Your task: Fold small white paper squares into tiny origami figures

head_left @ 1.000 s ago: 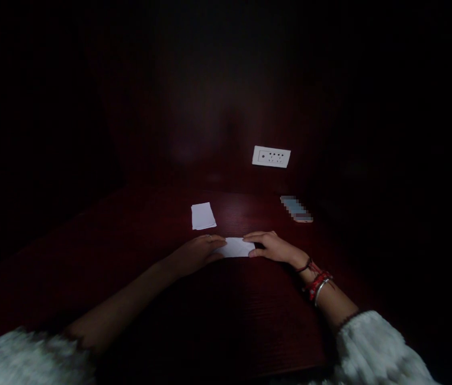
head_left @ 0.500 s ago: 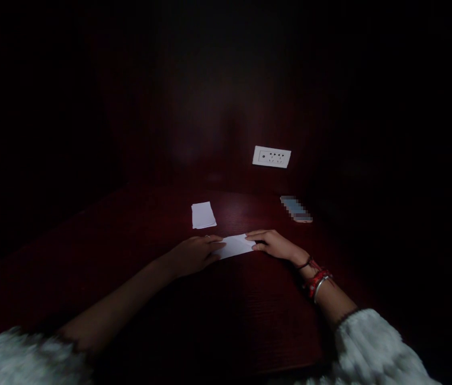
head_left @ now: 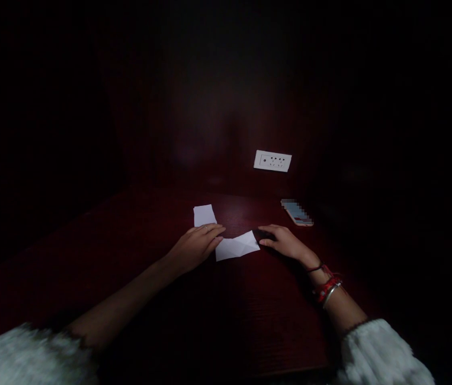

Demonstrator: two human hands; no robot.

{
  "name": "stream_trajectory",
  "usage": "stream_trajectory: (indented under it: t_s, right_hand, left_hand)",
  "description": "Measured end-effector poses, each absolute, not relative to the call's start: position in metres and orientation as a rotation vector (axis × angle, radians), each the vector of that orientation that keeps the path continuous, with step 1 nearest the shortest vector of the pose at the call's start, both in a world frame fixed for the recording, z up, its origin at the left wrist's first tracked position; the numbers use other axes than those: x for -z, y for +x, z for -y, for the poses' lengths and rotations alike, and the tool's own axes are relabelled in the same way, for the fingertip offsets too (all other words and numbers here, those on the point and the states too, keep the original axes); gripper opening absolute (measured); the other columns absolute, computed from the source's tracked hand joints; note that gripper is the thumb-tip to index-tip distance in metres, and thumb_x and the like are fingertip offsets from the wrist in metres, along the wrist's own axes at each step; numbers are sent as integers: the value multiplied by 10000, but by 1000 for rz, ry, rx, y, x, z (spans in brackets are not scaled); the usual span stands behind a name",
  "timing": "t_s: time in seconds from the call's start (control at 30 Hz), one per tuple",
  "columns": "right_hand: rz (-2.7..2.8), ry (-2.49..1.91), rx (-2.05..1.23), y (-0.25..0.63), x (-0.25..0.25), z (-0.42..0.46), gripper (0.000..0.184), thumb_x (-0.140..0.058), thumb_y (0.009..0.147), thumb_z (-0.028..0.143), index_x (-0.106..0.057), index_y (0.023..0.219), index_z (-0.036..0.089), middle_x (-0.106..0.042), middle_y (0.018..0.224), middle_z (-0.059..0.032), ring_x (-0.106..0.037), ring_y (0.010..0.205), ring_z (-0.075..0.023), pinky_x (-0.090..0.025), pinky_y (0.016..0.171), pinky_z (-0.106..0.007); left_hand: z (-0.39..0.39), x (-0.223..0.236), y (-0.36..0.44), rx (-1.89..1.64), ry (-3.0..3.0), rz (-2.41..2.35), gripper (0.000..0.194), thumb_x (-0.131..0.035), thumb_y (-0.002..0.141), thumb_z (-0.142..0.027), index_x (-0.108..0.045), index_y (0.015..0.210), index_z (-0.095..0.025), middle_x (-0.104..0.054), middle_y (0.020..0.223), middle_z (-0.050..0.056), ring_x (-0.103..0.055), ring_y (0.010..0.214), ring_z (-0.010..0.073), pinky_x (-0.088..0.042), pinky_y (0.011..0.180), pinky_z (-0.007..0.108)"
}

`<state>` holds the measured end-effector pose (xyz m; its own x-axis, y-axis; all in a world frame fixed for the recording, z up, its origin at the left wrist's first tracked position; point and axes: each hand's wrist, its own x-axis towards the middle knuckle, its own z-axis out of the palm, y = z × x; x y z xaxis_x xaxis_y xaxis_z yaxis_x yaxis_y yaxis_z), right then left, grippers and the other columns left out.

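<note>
**Creased paper strip (head_left: 238,247), white, on dark red table (head_left: 268,315)**

Location: between the two hands, table's middle width, nearer the far edge than the near edge.

Form: bent at a central crease; right half angled toward the far edge. Whether that half lifts clear of the wood cannot be told.

Handling (judged): very light; soft across the flats, stiffer along folds; apt to slide on smooth wood; easily torn or wrongly creased. Best taken by the short ends, thumb below and fingertips above, or pressed flat beside the crease.

Left hand (head_left: 194,247): over the strip's left end, fingers extended, thumb at the paper's edge; pinching or merely resting, cannot tell.

Right hand (head_left: 284,240): just beside the strip's right end, thumb and fingers parted, grasping nothing.

Also present: white paper stack (head_left: 205,214), toward the far edge, partly behind the left hand; phone (head_left: 298,213), screen blurred, toward the far right corner; wall socket (head_left: 273,161), above the far edge.
</note>
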<state>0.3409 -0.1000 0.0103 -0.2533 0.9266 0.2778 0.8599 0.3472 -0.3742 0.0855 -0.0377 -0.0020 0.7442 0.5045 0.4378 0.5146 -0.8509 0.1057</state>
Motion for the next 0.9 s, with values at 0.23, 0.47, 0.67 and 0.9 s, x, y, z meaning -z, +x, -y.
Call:
stream_trajectory:
  t_s: [0.23,0.47,0.67,0.9]
  right_hand:
    - [2049,-1826,-394,341,4,95,399,-563,647,373,-554,972,141,-600,792,-52,-544,676,-134,-412,606,-230]
    - [1967,-1804,-350,340,18,85,200,-580,622,309,-594,744,151,-575,763,-24,-514,682,-116,-388,618,-220]
    - [1960,-1724,-372,332,17,88,84,-505,670,197,-568,695,147,-574,691,-12,-505,631,-95,-377,595,-202]
    - [1817,-1641,-518,327,19,87,159,-515,665,209,-541,810,150,-569,656,2,-507,583,-86,-389,563,-197]
  left_hand:
    - [35,4,90,854,-2827,869,280,-305,839,-251,-438,1083,-213,-445,1139,21,-388,1049,165,-300,876,326]
    - [37,13,99,558,-3004,621,249,-381,813,-297,-479,1035,-240,-502,1057,13,-422,1007,179,-303,843,327]
    - [44,9,102,486,-3156,700,266,-308,840,-256,-467,1052,-237,-536,910,12,-502,813,139,-367,718,247]
    - [45,21,110,642,-3216,874,433,-496,723,-299,-367,1132,-241,-458,990,16,-458,871,151,-367,747,250]
